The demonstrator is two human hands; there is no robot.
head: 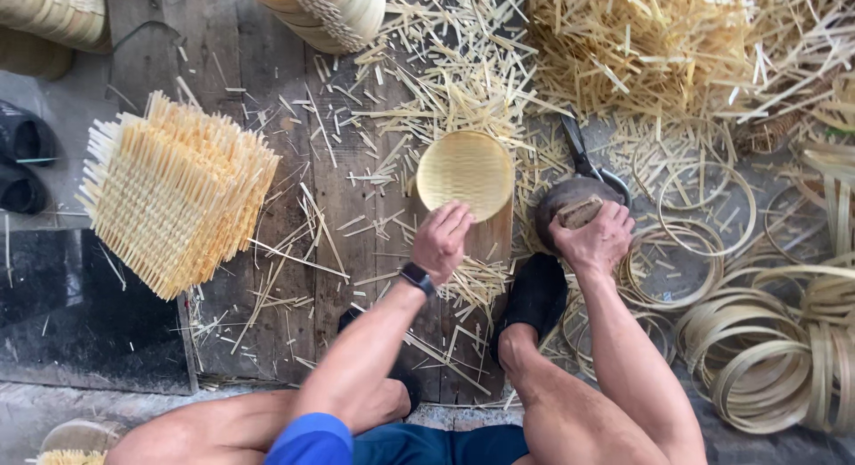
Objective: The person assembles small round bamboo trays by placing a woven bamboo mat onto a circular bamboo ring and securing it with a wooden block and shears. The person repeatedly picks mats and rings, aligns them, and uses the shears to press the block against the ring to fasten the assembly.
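Our left hand (443, 238) steadies the drum (466, 175). Our right hand (595, 238) grips a mallet (570, 202). We judge we're seating the weave; next needs square taps.

Woven bamboo lid (465, 173), matt; rough wood floor (267, 162).

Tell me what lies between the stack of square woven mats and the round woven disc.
Head view: bare dark floor planks strewn with loose bamboo slivers separate the woven mats from the round disc.
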